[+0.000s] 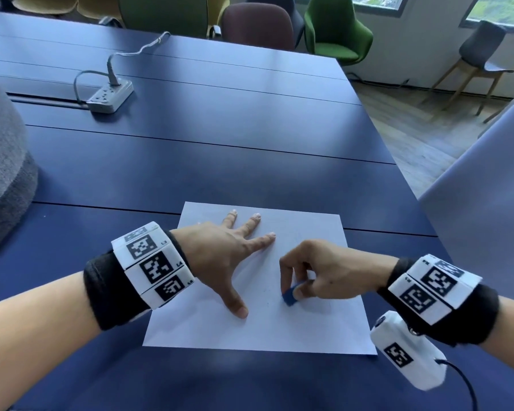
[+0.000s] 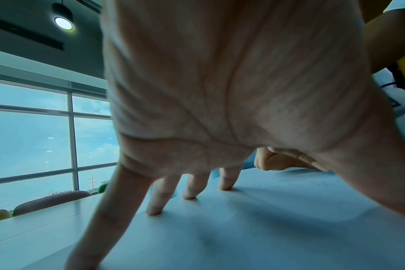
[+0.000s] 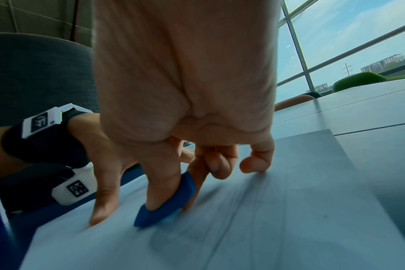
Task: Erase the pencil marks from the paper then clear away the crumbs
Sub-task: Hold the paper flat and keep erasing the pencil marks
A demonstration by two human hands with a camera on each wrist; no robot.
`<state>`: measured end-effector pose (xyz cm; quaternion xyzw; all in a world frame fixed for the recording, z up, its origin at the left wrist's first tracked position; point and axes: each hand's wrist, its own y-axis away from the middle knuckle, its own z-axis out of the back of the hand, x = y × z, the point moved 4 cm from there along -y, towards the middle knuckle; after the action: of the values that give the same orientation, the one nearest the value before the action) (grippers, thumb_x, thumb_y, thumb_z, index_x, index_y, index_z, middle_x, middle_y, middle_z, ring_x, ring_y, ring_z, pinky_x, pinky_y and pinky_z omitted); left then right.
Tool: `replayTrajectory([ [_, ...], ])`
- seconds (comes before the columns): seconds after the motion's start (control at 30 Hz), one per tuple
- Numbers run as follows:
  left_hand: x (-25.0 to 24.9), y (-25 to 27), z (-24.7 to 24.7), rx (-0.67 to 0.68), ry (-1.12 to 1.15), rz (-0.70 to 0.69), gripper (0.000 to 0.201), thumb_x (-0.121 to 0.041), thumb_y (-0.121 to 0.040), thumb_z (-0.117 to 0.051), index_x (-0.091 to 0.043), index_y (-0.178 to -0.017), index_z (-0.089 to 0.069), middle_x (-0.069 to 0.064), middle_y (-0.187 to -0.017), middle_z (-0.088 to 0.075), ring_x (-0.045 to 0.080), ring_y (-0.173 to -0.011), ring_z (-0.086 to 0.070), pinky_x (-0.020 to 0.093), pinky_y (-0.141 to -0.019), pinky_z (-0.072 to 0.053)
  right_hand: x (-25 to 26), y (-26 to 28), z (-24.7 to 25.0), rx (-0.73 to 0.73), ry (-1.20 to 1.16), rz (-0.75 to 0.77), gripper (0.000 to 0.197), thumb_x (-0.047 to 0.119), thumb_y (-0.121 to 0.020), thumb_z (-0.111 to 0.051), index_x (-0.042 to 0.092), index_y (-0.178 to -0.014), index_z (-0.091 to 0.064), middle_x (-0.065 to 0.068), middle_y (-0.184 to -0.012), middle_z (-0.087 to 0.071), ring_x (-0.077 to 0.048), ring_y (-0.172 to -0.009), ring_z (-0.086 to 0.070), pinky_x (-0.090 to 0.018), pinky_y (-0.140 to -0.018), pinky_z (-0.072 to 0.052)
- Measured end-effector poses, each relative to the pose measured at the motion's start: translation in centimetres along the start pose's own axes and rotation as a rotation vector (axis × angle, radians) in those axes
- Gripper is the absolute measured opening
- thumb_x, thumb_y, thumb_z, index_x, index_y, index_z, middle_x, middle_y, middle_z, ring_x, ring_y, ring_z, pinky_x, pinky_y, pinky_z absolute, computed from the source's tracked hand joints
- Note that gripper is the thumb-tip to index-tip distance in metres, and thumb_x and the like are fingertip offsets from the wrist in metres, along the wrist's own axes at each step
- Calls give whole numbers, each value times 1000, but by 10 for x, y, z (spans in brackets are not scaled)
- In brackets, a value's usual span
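— So, what are the fingers doing?
— The right hand (image 1: 324, 271) pinches a blue eraser (image 1: 290, 295), its corner down on the paper (image 1: 324, 333). The left hand (image 1: 220, 256) lies flat, fingers spread, pressing the sheet.
— Still erasing, then?
— I'd say so. Faint pencil lines (image 3: 250, 219) remain near the eraser; they need more rubbing before any crumbs get swept.
— And the sheet?
— White, flat, at the near edge of the dark blue table (image 1: 220, 137).
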<state>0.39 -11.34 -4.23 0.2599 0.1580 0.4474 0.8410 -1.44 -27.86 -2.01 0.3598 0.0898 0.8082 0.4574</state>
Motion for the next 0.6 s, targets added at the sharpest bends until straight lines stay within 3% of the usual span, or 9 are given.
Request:
replayTrajectory([
  [0.1,0,0,0,-1,10,-5,135,-77,-55,-73,-46,-148,19,-6,-158,27,29,-147,18,50,-111,-33,-5,-6,6,-199,-67,-10,14,13,-83,-65,25,-90,-69,-6,-83,-65,-11,-66,-53,-23,-62,-46],
  [0.2,0,0,0,-2,6,-4,134,-77,-55,-73,-46,-148,19,-6,-159,26,30,-147,17,49,-112,-33,-3,1,-6,-64,-67,49,16,14,-82,-67,30,-86,-69,0,-82,-63,-17,-76,-57,-30,-71,-50],
  [0.27,0,0,0,0,7,-5,134,-77,-56,-73,-45,-148,19,-5,-159,27,30,-147,17,49,-112,-32,3,3,-7,10,-29,65,17,15,-82,-68,31,-86,-70,4,-80,-61,-13,-74,-56,-28,-71,-49],
  [0.4,0,1,1,3,12,-7,134,-76,-57,-73,-44,-149,19,-6,-158,28,29,-147,18,47,-113,-30,0,-10,8,-206,-3,45,18,12,-82,-65,28,-87,-71,7,-76,-62,-9,-68,-54,-20,-63,-45],
  [0.5,0,2,1,6,16,-2,133,-77,-57,-73,-45,-149,19,-7,-158,27,29,-147,18,49,-113,-31,-2,-1,0,-69,-8,60,16,15,-81,-67,31,-82,-69,5,-78,-64,-14,-74,-58,-29,-69,-51],
  [0.57,-1,2,2,12,12,-1,133,-76,-58,-73,-44,-149,18,-5,-159,27,30,-147,18,50,-113,-31,0,6,-3,60,9,59,15,18,-79,-70,33,-83,-71,7,-77,-62,-9,-72,-57,-27,-70,-50],
  [0.6,-2,2,2,15,10,-1,133,-75,-58,-73,-44,-149,19,-5,-159,27,30,-147,18,50,-113,-30,0,4,-1,58,17,51,15,19,-79,-71,32,-84,-72,8,-76,-60,-6,-69,-55,-23,-67,-48],
])
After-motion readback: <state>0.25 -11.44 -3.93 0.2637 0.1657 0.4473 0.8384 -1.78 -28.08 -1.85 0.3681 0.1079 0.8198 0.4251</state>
